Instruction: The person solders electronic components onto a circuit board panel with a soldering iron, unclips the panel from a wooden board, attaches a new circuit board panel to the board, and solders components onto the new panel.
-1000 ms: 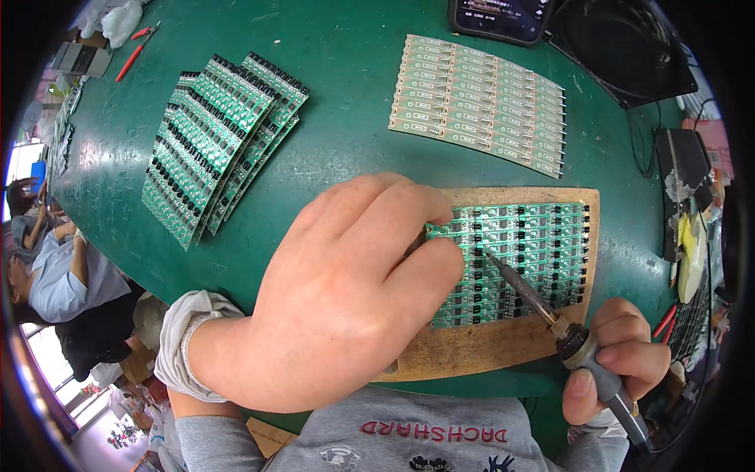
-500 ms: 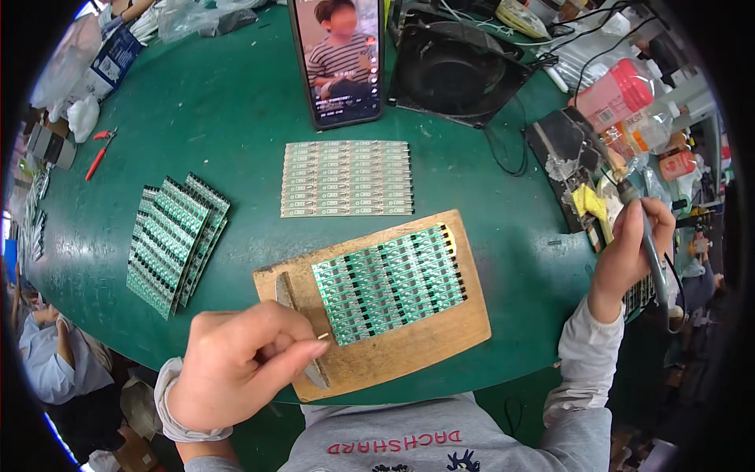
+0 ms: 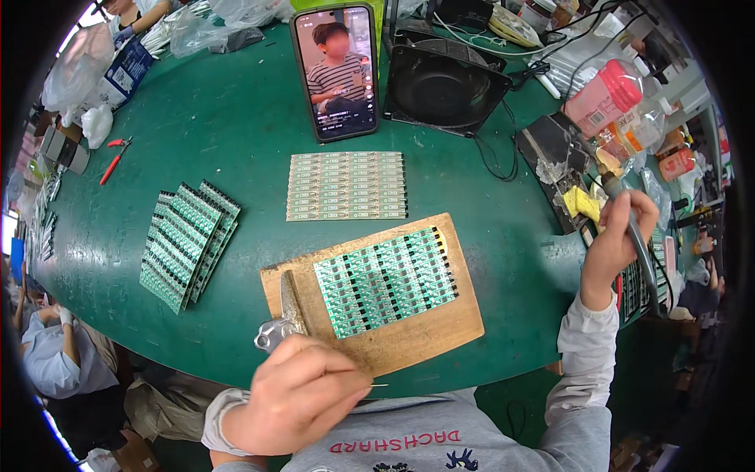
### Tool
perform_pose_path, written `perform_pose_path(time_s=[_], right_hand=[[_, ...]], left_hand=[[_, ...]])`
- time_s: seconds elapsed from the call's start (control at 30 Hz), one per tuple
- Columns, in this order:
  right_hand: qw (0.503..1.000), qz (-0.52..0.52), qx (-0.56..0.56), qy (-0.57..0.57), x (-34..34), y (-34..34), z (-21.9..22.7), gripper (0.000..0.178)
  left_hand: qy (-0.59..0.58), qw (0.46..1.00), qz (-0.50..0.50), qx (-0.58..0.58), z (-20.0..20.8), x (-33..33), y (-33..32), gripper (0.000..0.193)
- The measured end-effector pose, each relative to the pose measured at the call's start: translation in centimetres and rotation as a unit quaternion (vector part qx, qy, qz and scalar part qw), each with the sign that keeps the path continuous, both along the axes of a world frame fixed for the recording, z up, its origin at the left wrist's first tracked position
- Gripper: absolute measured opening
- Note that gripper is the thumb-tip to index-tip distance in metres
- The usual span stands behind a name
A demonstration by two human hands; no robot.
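My left hand (image 3: 303,393) is closed in a pinch at the front edge of the wooden board (image 3: 417,346). A short, thin, pale wire (image 3: 379,385) sticks out from its fingertips. A panel of green circuit boards (image 3: 385,279) with rows of black parts lies on the wood. Beside the panel, a metal strip (image 3: 291,303) is fixed at the board's left side, with a shiny metal piece (image 3: 274,334) by my knuckles. At the right, my right hand (image 3: 617,240) grips a soldering iron (image 3: 641,259), its tip end pointing up and away, near a yellow sponge (image 3: 580,203).
Behind the board lies a paler circuit panel (image 3: 346,185). Stacked green panels (image 3: 189,244) sit at left, red-handled pliers (image 3: 115,161) beyond. A phone (image 3: 336,75) stands at the back beside a black fan (image 3: 444,86). Cables, bottles and a dark stand (image 3: 554,145) crowd the right.
My left hand has moved right and nearer to me, away from the panel, uncovering the shiny metal piece. My right hand with the soldering iron has shifted slightly left and up. The view has shifted a little.
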State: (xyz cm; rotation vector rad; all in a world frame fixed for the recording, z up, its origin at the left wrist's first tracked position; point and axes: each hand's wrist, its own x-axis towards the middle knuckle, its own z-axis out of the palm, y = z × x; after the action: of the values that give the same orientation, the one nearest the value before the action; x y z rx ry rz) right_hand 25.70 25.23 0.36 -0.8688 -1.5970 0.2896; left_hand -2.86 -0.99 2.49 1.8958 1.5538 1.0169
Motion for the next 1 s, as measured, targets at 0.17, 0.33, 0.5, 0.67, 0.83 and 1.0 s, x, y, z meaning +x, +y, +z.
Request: perform_pose_path(time_s=[0.17, 0.33, 0.5, 0.67, 0.83, 1.0], right_hand=[[0.985, 0.172, 0.026, -0.009, -4.1, -5.5, 0.3, 0.026], [0.919, 0.389, -0.019, -0.065, -8.0, -8.7, 0.9, 0.037], [0.921, 0.382, 0.018, -0.077, -9.6, -9.7, -0.4, 0.027], [0.921, 0.377, 0.014, -0.096, -9.5, -9.9, -0.7, 0.028], [0.923, 0.375, 0.016, -0.083, -9.6, -9.9, -1.1, 0.032], [0.922, 0.376, 0.024, -0.086, -9.6, -9.9, -1.5, 0.034]], left_hand=[[0.006, 0.993, -0.027, 0.114, -1.0, 2.7, 0.0, 0.022], [-0.01, 0.972, -0.081, 0.219, -1.0, 5.5, 1.4, 0.019], [0.038, 0.966, -0.07, 0.247, -1.4, 6.8, 1.9, 0.018], [0.06, 0.967, -0.059, 0.241, -2.2, 7.4, 1.7, 0.017], [0.073, 0.963, -0.073, 0.25, -2.8, 7.8, 1.8, 0.02], [0.08, 0.962, -0.086, 0.245, -2.8, 7.7, 2.2, 0.02]])
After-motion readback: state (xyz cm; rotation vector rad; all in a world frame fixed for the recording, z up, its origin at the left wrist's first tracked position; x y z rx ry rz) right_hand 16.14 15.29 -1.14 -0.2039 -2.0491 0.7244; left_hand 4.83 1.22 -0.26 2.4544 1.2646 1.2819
